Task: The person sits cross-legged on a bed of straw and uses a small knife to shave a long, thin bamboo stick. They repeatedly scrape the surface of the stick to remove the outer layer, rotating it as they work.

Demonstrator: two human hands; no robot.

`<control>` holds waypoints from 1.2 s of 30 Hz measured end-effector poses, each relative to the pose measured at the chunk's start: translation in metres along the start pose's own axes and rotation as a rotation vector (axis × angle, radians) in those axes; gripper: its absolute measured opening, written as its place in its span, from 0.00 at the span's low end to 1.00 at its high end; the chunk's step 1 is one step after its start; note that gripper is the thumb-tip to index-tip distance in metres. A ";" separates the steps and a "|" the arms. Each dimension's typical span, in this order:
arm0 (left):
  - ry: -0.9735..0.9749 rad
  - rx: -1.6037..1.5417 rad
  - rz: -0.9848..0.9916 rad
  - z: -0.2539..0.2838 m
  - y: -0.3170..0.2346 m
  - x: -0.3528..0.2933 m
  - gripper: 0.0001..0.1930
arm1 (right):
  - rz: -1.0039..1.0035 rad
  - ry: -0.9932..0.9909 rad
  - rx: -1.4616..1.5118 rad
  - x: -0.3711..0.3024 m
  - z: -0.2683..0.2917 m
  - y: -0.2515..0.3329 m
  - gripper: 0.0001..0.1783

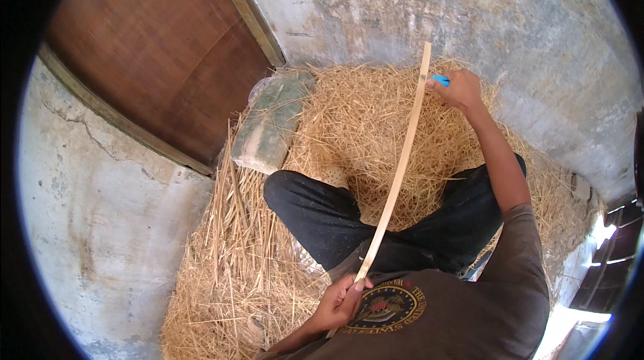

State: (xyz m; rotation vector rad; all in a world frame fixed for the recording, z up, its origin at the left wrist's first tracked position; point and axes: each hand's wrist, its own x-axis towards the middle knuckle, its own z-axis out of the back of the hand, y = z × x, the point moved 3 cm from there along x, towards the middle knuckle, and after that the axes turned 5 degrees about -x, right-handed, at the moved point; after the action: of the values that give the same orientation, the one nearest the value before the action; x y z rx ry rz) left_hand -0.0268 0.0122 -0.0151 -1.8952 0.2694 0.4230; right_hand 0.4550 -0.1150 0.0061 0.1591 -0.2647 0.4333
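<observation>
A long, thin, pale strip of wood or bamboo point(401, 172) runs slantwise from my waist up over the straw. My left hand point(339, 303) is closed around its lower part, close to my shirt. At the far right, my right hand point(458, 89) is closed on a small tool with a bright blue handle point(441, 80). That tool lies against or just beside the strip near its upper end; its working edge is too small to make out. The strip's tip extends past my right hand.
Straw shavings point(362, 118) cover the ground around my crossed legs point(322, 209). Longer split strips point(245, 219) lie to the left. A greenish stone-like block point(272, 122) sits by the brown door panel point(161, 51). Worn walls point(402, 18) enclose the far and left sides.
</observation>
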 end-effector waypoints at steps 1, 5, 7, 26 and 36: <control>0.000 0.001 0.026 0.000 0.001 -0.005 0.11 | -0.050 0.019 -0.016 0.011 0.000 -0.010 0.42; 0.059 0.084 -0.070 0.010 0.026 -0.021 0.12 | -0.428 -0.128 0.141 0.052 0.011 -0.107 0.47; -0.065 -0.011 0.042 0.019 0.027 -0.024 0.11 | -0.445 -0.014 0.146 0.039 0.003 -0.116 0.47; -0.071 -0.071 -0.255 0.004 -0.044 0.074 0.13 | 0.660 -0.225 0.416 -0.187 0.024 0.130 0.37; -0.116 -0.139 -0.319 0.019 -0.059 0.074 0.14 | 0.581 -0.133 0.475 -0.182 0.029 0.139 0.36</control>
State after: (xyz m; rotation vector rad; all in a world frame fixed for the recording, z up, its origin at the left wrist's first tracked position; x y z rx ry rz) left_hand 0.0600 0.0517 -0.0009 -1.9974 -0.1426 0.3395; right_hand 0.2291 -0.0679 -0.0052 0.5849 -0.3347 1.0638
